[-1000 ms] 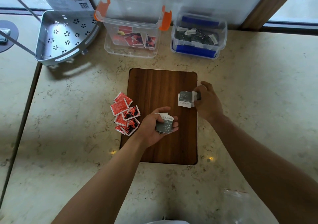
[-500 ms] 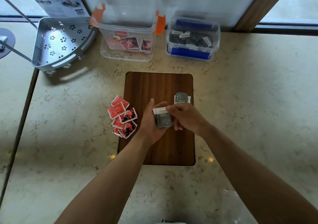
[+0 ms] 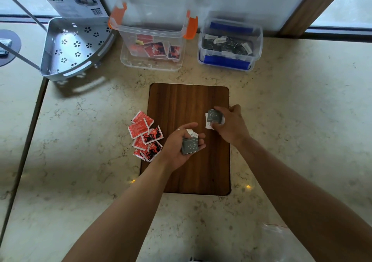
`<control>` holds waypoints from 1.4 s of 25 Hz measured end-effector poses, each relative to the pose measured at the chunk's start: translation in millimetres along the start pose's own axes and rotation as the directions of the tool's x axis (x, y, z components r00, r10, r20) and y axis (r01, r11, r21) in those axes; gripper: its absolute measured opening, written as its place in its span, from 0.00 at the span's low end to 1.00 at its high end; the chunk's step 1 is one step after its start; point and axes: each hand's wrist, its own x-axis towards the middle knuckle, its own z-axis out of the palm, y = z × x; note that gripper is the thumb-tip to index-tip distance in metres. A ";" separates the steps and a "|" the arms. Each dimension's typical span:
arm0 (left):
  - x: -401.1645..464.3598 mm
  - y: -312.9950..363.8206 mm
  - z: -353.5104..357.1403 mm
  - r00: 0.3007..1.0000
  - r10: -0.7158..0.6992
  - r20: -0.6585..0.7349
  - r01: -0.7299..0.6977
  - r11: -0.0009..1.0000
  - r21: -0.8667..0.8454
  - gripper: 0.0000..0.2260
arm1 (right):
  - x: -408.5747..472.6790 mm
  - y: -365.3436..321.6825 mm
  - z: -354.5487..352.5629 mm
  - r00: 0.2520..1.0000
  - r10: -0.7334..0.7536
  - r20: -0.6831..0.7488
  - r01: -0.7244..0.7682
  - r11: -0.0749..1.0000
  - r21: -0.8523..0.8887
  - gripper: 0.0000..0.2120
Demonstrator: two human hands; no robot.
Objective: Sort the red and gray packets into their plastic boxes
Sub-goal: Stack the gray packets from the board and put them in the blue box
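**Both hands on gray packets over the wooden board**

The left hand (image 3: 182, 145) lies palm-up over the wooden board (image 3: 187, 100), its grip curled around a small stack of gray packets (image 3: 189, 146); the thumb presses the stack against the fingers. Just up and to the right of that grip, the right hand (image 3: 231, 127) reaches down onto the board, and its fingertips are pinched on another gray packet (image 3: 214, 117) that sits on top of a white-edged one at the board's right side. Whether that packet is lifted off the board cannot be told.

To the left of the left grip, a loose heap of red packets (image 3: 146, 136) lies partly on the board's left edge and partly on the marble worktop (image 3: 84, 141).

Well beyond both grips, at the far side of the worktop, stand two clear plastic boxes. The taller box with orange clips (image 3: 153, 34) holds red packets, and the lower box with blue clips (image 3: 229, 42), to its right, holds gray ones. Left of the orange-clipped box sits a perforated metal corner shelf (image 3: 74, 46).
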 end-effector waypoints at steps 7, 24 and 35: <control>-1.4 -1.1 3.6 0.995 0.062 -0.075 -0.057 0.996 0.061 0.22 | -10.3 6.4 -1.4 0.974 0.024 -0.227 -0.019 1.000 0.025 0.16; 9.4 -11.3 0.0 0.972 0.155 -0.177 -0.150 0.988 0.043 0.13 | -61.9 -23.4 17.4 0.983 0.043 -0.178 -0.019 0.991 0.134 0.21; -4.0 1.9 -9.3 0.997 0.075 0.013 -0.074 0.996 -0.056 0.23 | -21.7 0.9 1.8 0.974 -0.067 -0.214 0.043 0.992 -0.116 0.16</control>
